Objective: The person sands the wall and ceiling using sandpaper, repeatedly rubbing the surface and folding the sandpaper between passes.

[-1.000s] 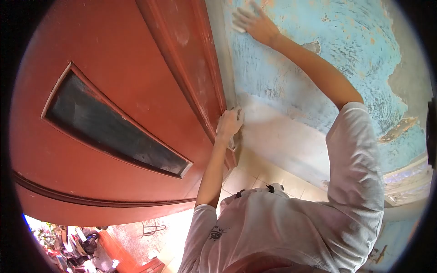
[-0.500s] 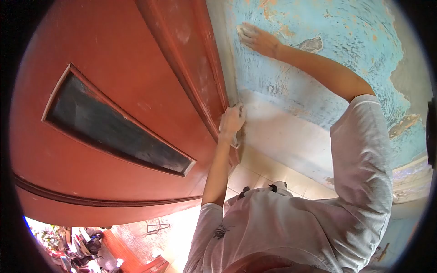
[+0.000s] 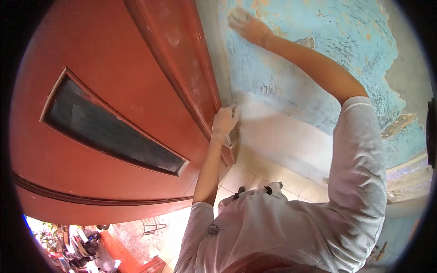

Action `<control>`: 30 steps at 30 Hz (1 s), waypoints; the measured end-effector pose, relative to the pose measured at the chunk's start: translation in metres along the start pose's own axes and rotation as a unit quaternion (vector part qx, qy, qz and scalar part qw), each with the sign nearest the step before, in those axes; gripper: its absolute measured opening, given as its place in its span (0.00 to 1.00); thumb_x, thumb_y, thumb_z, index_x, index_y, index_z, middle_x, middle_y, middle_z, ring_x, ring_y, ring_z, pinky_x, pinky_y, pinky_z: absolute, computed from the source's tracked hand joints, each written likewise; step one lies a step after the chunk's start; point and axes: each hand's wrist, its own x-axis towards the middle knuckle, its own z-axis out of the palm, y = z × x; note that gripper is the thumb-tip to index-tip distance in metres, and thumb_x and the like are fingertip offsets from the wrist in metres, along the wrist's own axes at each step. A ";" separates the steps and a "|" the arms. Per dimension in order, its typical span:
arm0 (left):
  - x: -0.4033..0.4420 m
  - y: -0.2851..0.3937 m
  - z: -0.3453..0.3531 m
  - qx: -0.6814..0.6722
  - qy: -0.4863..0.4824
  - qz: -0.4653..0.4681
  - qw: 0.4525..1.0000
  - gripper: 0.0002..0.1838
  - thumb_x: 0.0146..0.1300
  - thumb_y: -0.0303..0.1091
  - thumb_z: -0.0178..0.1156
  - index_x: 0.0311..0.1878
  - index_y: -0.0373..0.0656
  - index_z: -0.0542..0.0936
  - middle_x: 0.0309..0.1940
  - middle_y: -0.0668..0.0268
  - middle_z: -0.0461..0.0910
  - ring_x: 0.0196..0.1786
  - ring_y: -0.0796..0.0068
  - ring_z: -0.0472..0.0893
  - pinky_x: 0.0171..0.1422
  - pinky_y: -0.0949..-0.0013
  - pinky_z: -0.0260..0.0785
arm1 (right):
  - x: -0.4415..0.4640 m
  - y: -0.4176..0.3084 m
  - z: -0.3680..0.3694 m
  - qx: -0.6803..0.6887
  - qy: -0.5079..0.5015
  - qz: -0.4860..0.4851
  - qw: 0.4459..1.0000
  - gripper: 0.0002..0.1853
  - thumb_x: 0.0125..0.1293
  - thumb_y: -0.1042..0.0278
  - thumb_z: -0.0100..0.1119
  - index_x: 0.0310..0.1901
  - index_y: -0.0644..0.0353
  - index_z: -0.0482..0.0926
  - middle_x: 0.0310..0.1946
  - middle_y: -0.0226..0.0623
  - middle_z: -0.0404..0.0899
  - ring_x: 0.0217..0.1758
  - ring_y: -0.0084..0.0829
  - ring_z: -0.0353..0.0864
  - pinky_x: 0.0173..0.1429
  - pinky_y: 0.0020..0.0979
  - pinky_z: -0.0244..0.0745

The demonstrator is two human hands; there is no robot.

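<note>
My left hand (image 3: pixel 225 121) is curled round the edge of the red door (image 3: pixel 104 59), its fingers dusted white. Just below it a small pale piece (image 3: pixel 227 140) shows at the door's edge; I cannot make out what it is. Higher up, my right hand (image 3: pixel 248 26) presses against the scraped light-blue wall (image 3: pixel 291 86), arm stretched out. Its whitened fingers are bent together and blurred. Whatever lies under them is hidden. Worn patches and chipped plaster (image 3: pixel 307 42) mark the wall near my right wrist.
A long dark glass panel (image 3: pixel 109 125) is set in the door. Pale floor tiles (image 3: pixel 241 175) lie below, by my feet. Through the bright opening at lower left are a heap of mixed belongings (image 3: pixel 77 245) and a metal-framed stool or rack (image 3: pixel 154 226).
My right hand has moved a little up and left along the wall. My left hand stays at the door's edge, while the whole view has shifted slightly.
</note>
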 end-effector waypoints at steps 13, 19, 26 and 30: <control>0.000 -0.001 -0.001 0.011 0.028 0.018 0.999 0.19 0.76 0.46 0.55 0.52 0.40 0.84 0.41 0.42 0.87 0.47 0.37 0.85 0.54 0.43 0.79 | -0.015 -0.025 0.003 0.031 -0.088 -0.137 0.986 0.25 0.75 0.63 0.54 0.72 0.43 0.73 0.73 0.20 0.71 0.80 0.24 0.63 0.92 0.55 0.38; 0.002 0.001 -0.002 -0.001 0.007 -0.008 1.000 0.19 0.77 0.46 0.55 0.53 0.39 0.83 0.41 0.41 0.86 0.46 0.36 0.85 0.53 0.42 0.79 | -0.009 -0.019 0.013 0.079 0.044 0.047 0.995 0.23 0.74 0.66 0.52 0.69 0.44 0.77 0.73 0.24 0.73 0.79 0.29 0.68 0.92 0.54 0.32; -0.018 0.003 0.009 0.051 0.081 0.107 0.990 0.17 0.78 0.42 0.54 0.56 0.40 0.82 0.41 0.42 0.86 0.44 0.36 0.85 0.51 0.42 0.79 | -0.127 -0.204 -0.025 0.486 -0.319 -0.054 0.812 0.11 0.58 0.71 0.66 0.44 0.52 0.90 0.46 0.44 0.90 0.59 0.47 0.86 0.69 0.45 0.77; -0.067 0.034 0.034 -0.097 0.191 0.162 0.963 0.17 0.73 0.33 0.61 0.61 0.38 0.79 0.53 0.46 0.82 0.52 0.42 0.83 0.56 0.51 0.78 | -0.213 -0.285 -0.079 0.854 -0.128 0.309 0.397 0.19 0.74 0.62 0.64 0.62 0.57 0.84 0.51 0.36 0.88 0.51 0.37 0.86 0.59 0.41 0.81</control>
